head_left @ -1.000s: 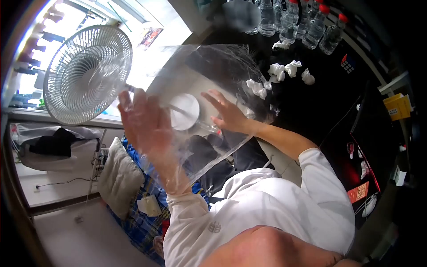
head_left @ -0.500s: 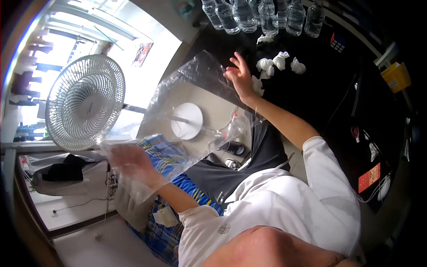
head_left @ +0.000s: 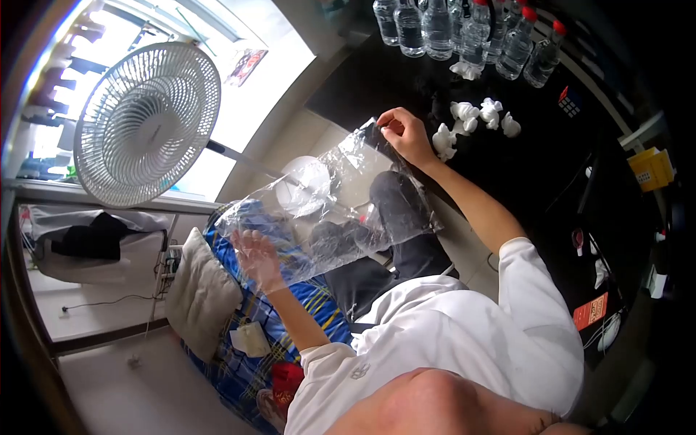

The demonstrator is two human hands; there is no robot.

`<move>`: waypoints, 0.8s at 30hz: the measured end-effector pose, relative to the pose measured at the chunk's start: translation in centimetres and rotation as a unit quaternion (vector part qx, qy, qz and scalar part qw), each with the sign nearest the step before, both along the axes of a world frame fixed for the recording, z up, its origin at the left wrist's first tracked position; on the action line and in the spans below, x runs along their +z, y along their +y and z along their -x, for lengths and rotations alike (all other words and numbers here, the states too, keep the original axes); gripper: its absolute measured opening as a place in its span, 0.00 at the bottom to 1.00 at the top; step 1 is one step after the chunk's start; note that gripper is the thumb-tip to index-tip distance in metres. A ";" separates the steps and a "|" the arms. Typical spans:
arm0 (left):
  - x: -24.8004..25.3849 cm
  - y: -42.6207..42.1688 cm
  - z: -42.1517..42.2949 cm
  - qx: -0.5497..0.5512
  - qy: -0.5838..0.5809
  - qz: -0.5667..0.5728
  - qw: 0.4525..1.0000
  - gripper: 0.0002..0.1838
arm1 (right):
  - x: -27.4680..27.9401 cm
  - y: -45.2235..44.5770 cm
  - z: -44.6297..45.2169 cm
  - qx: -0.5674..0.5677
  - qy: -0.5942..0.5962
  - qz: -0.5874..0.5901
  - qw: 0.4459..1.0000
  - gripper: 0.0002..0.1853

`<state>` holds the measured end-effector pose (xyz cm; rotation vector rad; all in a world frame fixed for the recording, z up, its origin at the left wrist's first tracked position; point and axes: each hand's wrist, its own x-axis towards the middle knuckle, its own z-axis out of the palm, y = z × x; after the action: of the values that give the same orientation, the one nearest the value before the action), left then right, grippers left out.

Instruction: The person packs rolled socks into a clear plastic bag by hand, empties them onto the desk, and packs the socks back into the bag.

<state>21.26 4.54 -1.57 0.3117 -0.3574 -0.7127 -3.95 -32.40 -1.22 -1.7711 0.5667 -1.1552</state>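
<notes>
A clear plastic bag point(head_left: 341, 192) is stretched out in front of my lap, thin and shiny with creases. Closed fingers of my right hand point(head_left: 407, 138) grip its upper corner, near the edge of the black table. My left hand point(head_left: 255, 257) shows through the plastic at the lower left, fingers spread. Whether that hand is inside the bag or behind it, I cannot tell. Through the film I see my dark-trousered legs and the white round base point(head_left: 303, 185) of the fan.
A white fan point(head_left: 148, 123) stands at the left, close to the bag. On the black table point(head_left: 507, 188) are several water bottles point(head_left: 516, 51), crumpled white tissues point(head_left: 464, 116), a puzzle cube point(head_left: 569, 101) and a red card point(head_left: 591, 312). A cushion point(head_left: 203, 283) lies on blue plaid fabric point(head_left: 250, 377).
My left hand has moved right, towards my lap. My right hand has gone from spread fingers to a closed grip on the bag's corner, and the bag is now flatter. The view has shifted.
</notes>
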 end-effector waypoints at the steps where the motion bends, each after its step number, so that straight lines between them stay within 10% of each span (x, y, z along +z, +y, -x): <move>1: -0.4 0.5 -0.2 0.003 0.001 -0.004 1.000 0.20 | 0.2 0.1 0.1 0.001 0.017 0.012 1.000 0.07; 7: -1.1 1.0 -0.1 -0.038 -0.017 0.032 0.999 0.16 | -0.3 1.2 0.2 0.001 0.137 0.220 0.966 0.07; 9: 1.3 0.0 1.5 -0.169 0.224 0.063 0.958 0.15 | 0.0 2.1 0.4 0.020 0.237 0.294 0.926 0.09; 12: 1.5 -0.4 3.2 -0.031 0.035 0.032 0.998 0.15 | 0.8 3.2 0.5 0.012 0.318 0.392 0.863 0.10; 16: -1.7 0.4 2.2 0.008 0.138 0.124 0.983 0.16 | 0.7 5.0 0.3 0.010 0.382 0.461 0.801 0.10; 20: -1.2 1.1 1.8 -0.211 0.279 0.227 0.909 0.15 | -0.7 7.7 -0.2 0.119 0.291 0.384 0.868 0.10; 24: -7.2 2.8 0.1 -0.119 0.236 0.235 0.935 0.18 | -1.7 7.3 -0.4 0.225 0.245 0.332 0.883 0.12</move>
<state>21.13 7.37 -8.72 -0.3644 -0.0968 -0.8875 -3.60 -25.10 -2.96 -2.6437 -0.0057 -0.5831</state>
